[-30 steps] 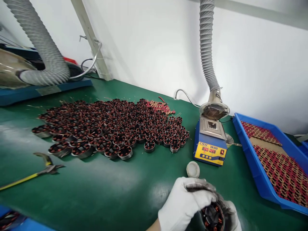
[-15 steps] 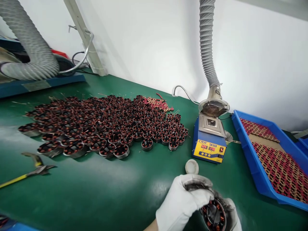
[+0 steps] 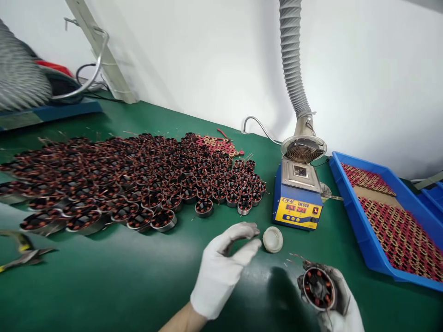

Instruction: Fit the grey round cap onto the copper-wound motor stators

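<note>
Head view, one moment, items as seen:

1. Right hand (image 3: 341,304), lower right of frame, white glove w/ dirty fingertips. Closed round a motor stator (image 3: 318,289): round metal ring, copper windings inside, open face turned toward the camera, thin wire ends sticking out at its upper left.
2. Left hand (image 3: 221,267), bottom centre, clean white glove. Fingers spread and lightly curled, holding nothing, raised above the mat. Stator sits to the right of this hand and a bit lower in frame, clearly apart from it; no contact.
3. Small white round cap (image 3: 272,239), on the mat just right of the left fingertips, above-left of the stator.
4. Solder pot (image 3: 297,198), blue body w/ yellow front panel and red digits, centre right, behind the cap.
5. Fume hose (image 3: 292,74), grey ribbed, drops from top of frame to a round grille over the pot.
6. Stator batch (image 3: 131,180), many like pieces packed close in rows, left and centre of frame, well apart from both hands.
7. Blue tray (image 3: 349,203), right edge, filled w/ red-and-tan parts in rows.
8. Pliers (image 3: 20,253), yellow handles, lower left edge, partly cut off.
9. Green mat (image 3: 121,286), covers the bench under everything.
</note>
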`<action>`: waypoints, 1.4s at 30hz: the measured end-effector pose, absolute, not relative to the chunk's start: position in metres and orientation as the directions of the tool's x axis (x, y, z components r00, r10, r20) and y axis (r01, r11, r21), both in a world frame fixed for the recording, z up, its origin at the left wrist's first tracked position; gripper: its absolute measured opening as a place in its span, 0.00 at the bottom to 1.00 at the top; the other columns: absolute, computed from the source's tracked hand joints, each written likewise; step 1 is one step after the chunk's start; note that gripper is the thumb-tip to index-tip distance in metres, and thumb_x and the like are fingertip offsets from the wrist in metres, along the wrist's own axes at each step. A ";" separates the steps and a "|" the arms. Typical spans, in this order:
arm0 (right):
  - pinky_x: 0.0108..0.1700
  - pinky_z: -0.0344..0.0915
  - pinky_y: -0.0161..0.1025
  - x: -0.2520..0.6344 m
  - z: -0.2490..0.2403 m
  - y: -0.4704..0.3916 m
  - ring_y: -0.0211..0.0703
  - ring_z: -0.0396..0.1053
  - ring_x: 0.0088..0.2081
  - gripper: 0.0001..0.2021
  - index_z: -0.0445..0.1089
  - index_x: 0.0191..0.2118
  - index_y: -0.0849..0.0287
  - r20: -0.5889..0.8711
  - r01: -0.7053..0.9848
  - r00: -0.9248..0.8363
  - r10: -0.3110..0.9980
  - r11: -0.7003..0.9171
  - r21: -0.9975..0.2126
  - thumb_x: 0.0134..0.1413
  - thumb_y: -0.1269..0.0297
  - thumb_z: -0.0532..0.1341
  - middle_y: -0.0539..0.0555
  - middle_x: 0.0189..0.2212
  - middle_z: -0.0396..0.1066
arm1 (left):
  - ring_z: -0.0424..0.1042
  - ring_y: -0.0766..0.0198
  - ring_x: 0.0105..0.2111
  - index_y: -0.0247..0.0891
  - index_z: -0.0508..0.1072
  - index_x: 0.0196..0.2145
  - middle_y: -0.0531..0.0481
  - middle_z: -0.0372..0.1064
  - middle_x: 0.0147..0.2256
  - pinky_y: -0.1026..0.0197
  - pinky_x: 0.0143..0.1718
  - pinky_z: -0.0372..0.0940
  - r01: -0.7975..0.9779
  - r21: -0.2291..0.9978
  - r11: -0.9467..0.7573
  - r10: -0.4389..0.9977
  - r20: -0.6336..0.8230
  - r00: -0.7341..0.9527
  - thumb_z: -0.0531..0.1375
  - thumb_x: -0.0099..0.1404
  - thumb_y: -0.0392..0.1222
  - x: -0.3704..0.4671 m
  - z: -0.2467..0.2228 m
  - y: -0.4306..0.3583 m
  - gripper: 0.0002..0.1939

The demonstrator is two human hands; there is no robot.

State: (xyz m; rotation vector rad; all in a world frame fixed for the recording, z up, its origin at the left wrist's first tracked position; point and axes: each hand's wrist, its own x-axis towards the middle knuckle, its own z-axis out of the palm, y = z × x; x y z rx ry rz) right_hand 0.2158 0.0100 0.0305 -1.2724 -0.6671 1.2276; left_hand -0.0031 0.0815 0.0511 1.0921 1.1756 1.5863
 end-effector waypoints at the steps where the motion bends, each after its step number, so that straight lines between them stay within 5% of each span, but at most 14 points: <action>1: 0.33 0.75 0.46 0.220 0.032 0.017 0.61 0.77 0.40 0.29 0.76 0.39 0.51 -0.237 -0.308 0.288 0.928 -0.145 -0.940 0.22 0.60 0.80 0.60 0.41 0.80 | 0.77 0.55 0.41 0.40 0.78 0.35 0.46 0.78 0.39 0.55 0.47 0.71 0.051 0.968 -0.246 0.961 0.250 -0.121 0.66 0.53 0.36 -0.006 0.041 0.084 0.09; 4: 0.30 0.73 0.41 0.227 0.037 0.044 0.54 0.77 0.36 0.26 0.77 0.39 0.53 -0.214 -0.270 0.254 0.943 -0.144 -0.952 0.27 0.59 0.79 0.59 0.37 0.80 | 0.71 0.46 0.51 0.39 0.71 0.51 0.39 0.72 0.51 0.44 0.54 0.66 0.420 0.820 -0.388 0.921 0.328 0.210 0.68 0.48 0.37 -0.006 0.011 0.092 0.30; 7: 0.24 0.70 0.39 0.224 0.039 0.071 0.48 0.75 0.26 0.24 0.77 0.35 0.55 -0.233 -0.191 0.207 0.950 -0.194 -0.962 0.24 0.60 0.79 0.57 0.29 0.80 | 0.67 0.39 0.55 0.36 0.64 0.56 0.33 0.67 0.54 0.38 0.54 0.64 0.521 0.764 -0.381 0.922 0.275 0.272 0.70 0.44 0.40 -0.001 -0.013 0.102 0.41; 11: 0.20 0.66 0.37 0.209 0.042 0.091 0.43 0.71 0.21 0.24 0.75 0.33 0.57 -0.273 -0.137 0.214 0.938 -0.248 -0.959 0.21 0.61 0.78 0.54 0.25 0.78 | 0.67 0.38 0.54 0.34 0.62 0.57 0.30 0.66 0.54 0.37 0.54 0.64 0.535 0.750 -0.390 0.914 0.246 0.321 0.71 0.44 0.42 0.003 -0.026 0.112 0.43; 17: 0.35 0.73 0.46 0.206 0.038 0.093 0.53 0.77 0.32 0.22 0.74 0.35 0.57 -0.288 0.022 0.194 0.938 -0.298 -0.954 0.26 0.63 0.75 0.57 0.30 0.80 | 0.68 0.42 0.53 0.36 0.62 0.55 0.35 0.68 0.53 0.40 0.53 0.65 0.504 0.731 -0.460 0.871 0.261 0.417 0.71 0.44 0.39 0.007 -0.024 0.118 0.41; 26: 0.44 0.72 0.58 0.208 0.031 0.088 0.62 0.77 0.38 0.22 0.73 0.40 0.57 -0.269 0.313 0.163 0.949 -0.308 -0.898 0.33 0.61 0.70 0.62 0.36 0.80 | 0.68 0.49 0.51 0.37 0.65 0.53 0.40 0.71 0.50 0.44 0.53 0.65 0.502 0.718 -0.482 0.851 0.248 0.463 0.72 0.47 0.31 0.009 -0.023 0.118 0.37; 29: 0.42 0.74 0.55 0.213 0.038 0.088 0.61 0.78 0.37 0.21 0.73 0.40 0.56 -0.256 0.275 0.107 0.961 -0.276 -0.921 0.33 0.62 0.72 0.61 0.35 0.80 | 0.68 0.49 0.51 0.37 0.64 0.53 0.40 0.71 0.50 0.44 0.53 0.65 0.502 0.717 -0.485 0.849 0.248 0.467 0.73 0.45 0.31 0.008 -0.023 0.118 0.38; 32: 0.39 0.77 0.46 0.225 0.038 0.086 0.56 0.79 0.38 0.23 0.73 0.44 0.52 -0.096 0.145 0.054 0.994 -0.103 -0.984 0.37 0.61 0.74 0.58 0.38 0.79 | 0.69 0.49 0.50 0.38 0.64 0.53 0.40 0.72 0.49 0.44 0.52 0.65 0.498 0.718 -0.487 0.848 0.250 0.468 0.74 0.45 0.32 0.008 -0.022 0.117 0.39; 34: 0.41 0.77 0.43 0.230 0.031 0.086 0.53 0.77 0.43 0.22 0.72 0.47 0.48 0.138 0.236 0.080 0.987 0.116 -0.965 0.44 0.61 0.73 0.57 0.44 0.76 | 0.69 0.49 0.50 0.39 0.63 0.53 0.41 0.72 0.49 0.44 0.52 0.66 0.495 0.720 -0.486 0.848 0.250 0.468 0.74 0.45 0.32 0.007 -0.021 0.116 0.39; 37: 0.46 0.75 0.43 0.231 0.017 0.087 0.50 0.72 0.50 0.17 0.72 0.49 0.46 0.417 0.556 -0.050 0.908 0.372 -0.743 0.54 0.69 0.66 0.57 0.49 0.68 | 0.70 0.49 0.50 0.40 0.63 0.52 0.42 0.72 0.49 0.44 0.51 0.66 0.494 0.726 -0.479 0.853 0.251 0.458 0.73 0.45 0.32 0.007 -0.019 0.116 0.38; 42: 0.48 0.74 0.44 0.224 0.001 0.095 0.48 0.69 0.50 0.19 0.67 0.51 0.51 0.494 0.715 -0.336 0.802 0.559 -0.420 0.59 0.79 0.58 0.60 0.51 0.61 | 0.71 0.49 0.48 0.40 0.64 0.52 0.43 0.72 0.48 0.45 0.50 0.68 0.492 0.730 -0.475 0.857 0.257 0.446 0.72 0.46 0.33 0.007 -0.017 0.117 0.36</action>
